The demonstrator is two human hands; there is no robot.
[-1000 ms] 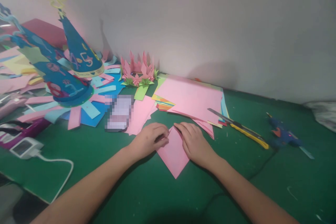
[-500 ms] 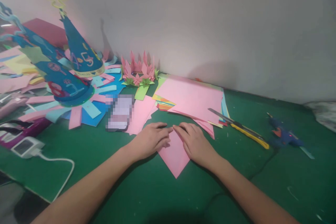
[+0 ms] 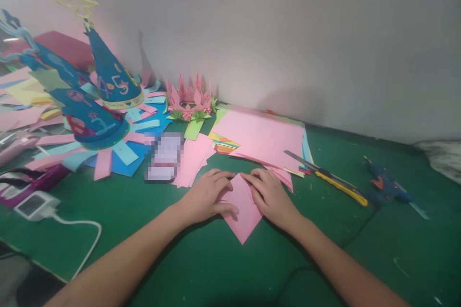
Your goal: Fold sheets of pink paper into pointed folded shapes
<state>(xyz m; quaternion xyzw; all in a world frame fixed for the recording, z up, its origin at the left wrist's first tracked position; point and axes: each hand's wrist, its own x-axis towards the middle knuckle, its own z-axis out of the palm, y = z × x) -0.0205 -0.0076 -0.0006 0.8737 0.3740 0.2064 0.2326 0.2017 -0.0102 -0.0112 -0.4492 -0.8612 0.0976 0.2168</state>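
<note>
A folded pink paper [image 3: 242,206], diamond-shaped, lies on the green mat [image 3: 201,259] in front of me. My left hand [image 3: 207,195] rests on its left side, thumb laid across the paper and fingers stretched toward its upper point. My right hand [image 3: 269,196] presses flat on its right edge, fingers extended toward the same point. Neither hand lifts the paper; both hold it down against the mat.
A stack of coloured sheets topped with pink [image 3: 262,136] lies behind the hands. Yellow-handled scissors [image 3: 329,177] and a blue glue gun [image 3: 387,186] lie to the right. Blue party hats [image 3: 108,81], a pink paper crown [image 3: 189,98], paper strips, a phone [image 3: 163,157] and a white charger [image 3: 34,204] crowd the left.
My left thumb has slid down across the paper and both hands have spread along its upper edges. The view has shifted slightly.
</note>
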